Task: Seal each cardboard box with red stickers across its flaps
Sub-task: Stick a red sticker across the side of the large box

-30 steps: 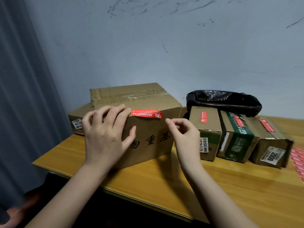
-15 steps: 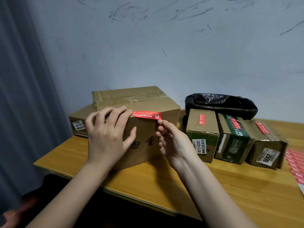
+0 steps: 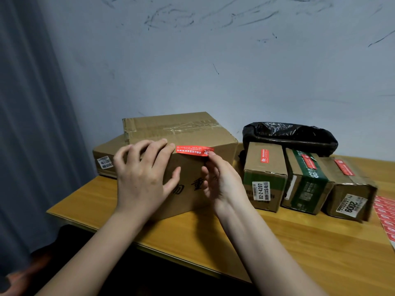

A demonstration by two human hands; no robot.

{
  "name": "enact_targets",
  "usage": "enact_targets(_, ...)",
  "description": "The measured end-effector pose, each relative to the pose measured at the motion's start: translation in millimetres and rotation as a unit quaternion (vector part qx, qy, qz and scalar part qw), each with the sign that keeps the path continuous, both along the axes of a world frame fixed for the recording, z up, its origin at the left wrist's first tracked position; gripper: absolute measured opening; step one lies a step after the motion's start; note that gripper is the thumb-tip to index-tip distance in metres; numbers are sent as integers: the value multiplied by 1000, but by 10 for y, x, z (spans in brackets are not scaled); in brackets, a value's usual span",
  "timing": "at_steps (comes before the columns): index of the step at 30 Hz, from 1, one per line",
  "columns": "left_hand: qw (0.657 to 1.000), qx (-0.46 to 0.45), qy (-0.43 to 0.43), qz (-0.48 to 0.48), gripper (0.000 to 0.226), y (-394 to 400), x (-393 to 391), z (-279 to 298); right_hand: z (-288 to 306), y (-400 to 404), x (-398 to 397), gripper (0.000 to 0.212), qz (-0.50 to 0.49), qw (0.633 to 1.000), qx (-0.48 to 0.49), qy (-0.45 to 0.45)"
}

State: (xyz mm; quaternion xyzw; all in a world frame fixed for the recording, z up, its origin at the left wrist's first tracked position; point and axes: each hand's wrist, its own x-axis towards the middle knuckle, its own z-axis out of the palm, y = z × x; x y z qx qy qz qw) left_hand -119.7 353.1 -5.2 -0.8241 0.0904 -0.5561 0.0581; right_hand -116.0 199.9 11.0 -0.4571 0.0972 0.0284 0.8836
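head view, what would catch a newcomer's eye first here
The red sticker on the front top edge of the big cardboard box, mid-table, stands out first: the right hand touches its right end while the left hand rests on the box. Right of it, three small boxes each carry a red sticker.

The large box (image 3: 181,163) sits left on your table (image 3: 299,242), before a flatter box (image 3: 106,154). Three small boxes (image 3: 265,176) stand right of it, a bag (image 3: 288,135) behind them.
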Motion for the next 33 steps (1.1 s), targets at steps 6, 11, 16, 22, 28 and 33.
enact_targets(6, 1000, -3, 13, 12, 45, 22, 33, -1, 47, 2, -30, 11, -41, 998, 11, -51)
enact_targets(11, 1000, -3, 7, 5, 46, 6, 26, -11, 40, 0, -62, 8, -73, 992, 2, -101)
enact_targets(16, 1000, -4, 4, 9, 45, 3, 35, -9, 14, 14, -49, 10, -136, 963, -134, -191)
enact_targets(22, 1000, -10, -2, 1, 44, -10, 22, -8, 127, -37, 1, 13, -139, 946, -169, -240)
enact_targets(28, 1000, -27, 0, -11, 43, -4, 18, -3, 204, -53, 68, 14, -147, 927, -219, -265)
enact_targets(33, 1000, -26, -2, -17, 42, 1, 13, 3, 267, -24, 92, 14, -146, 913, -234, -299)
